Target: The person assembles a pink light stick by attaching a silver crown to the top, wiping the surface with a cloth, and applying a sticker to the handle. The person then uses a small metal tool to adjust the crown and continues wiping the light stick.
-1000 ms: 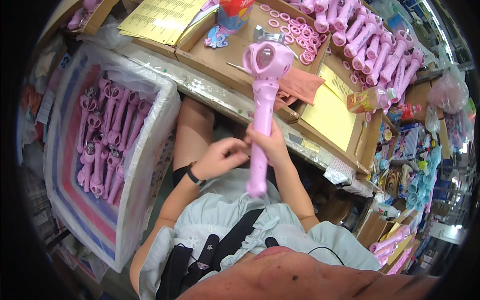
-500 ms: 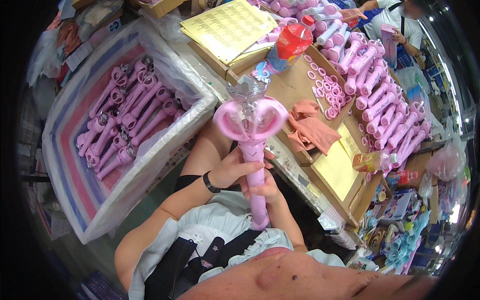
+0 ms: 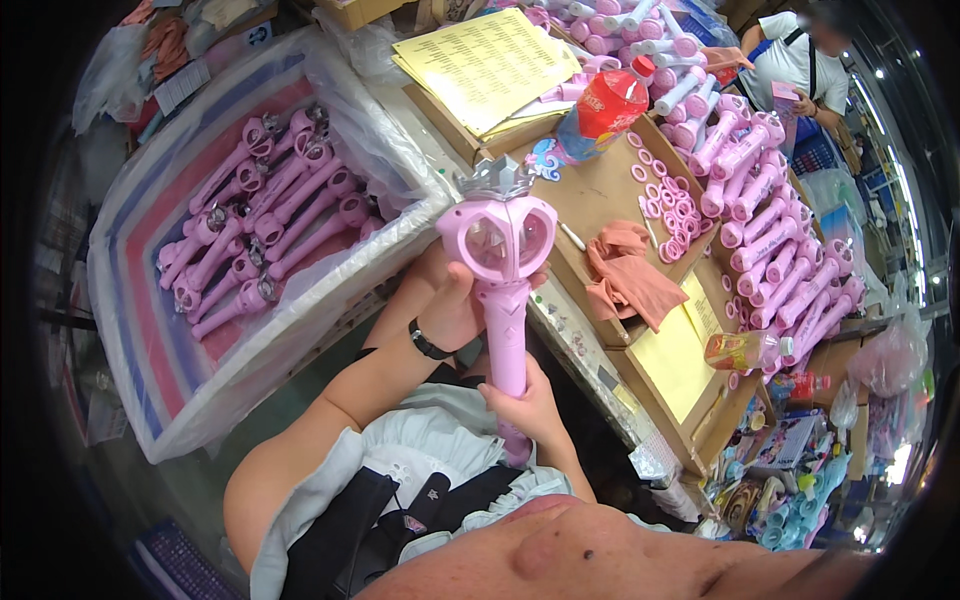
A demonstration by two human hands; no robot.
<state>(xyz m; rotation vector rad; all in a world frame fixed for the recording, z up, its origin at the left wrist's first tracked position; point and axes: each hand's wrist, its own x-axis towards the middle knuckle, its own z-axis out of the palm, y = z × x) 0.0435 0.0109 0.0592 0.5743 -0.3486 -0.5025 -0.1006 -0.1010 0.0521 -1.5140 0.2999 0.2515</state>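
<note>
Head view: between the lined bin point(image 3: 290, 335) at left and the counter point(image 3: 572, 342) at right, the pink wand point(image 3: 505, 297) is held near-upright, best steadied with its crowned head point(image 3: 509, 240) lightly supported and its weight borne at the handle point(image 3: 508, 350). Left hand point(image 3: 455, 313) is set beneath the head, fingers partly hidden, closure cannot be told; right hand point(image 3: 530, 403) grip is clamped round the lower handle.

Blouse point(image 3: 405, 440) was pale mint, ruffled, with eyelet pattern; sleeve point(image 3: 312, 492) ended short. Black band point(image 3: 430, 345) circled left wrist. Black straps point(image 3: 362, 515) lay over blouse, one bearing small star-like mark point(image 3: 433, 493).
</note>
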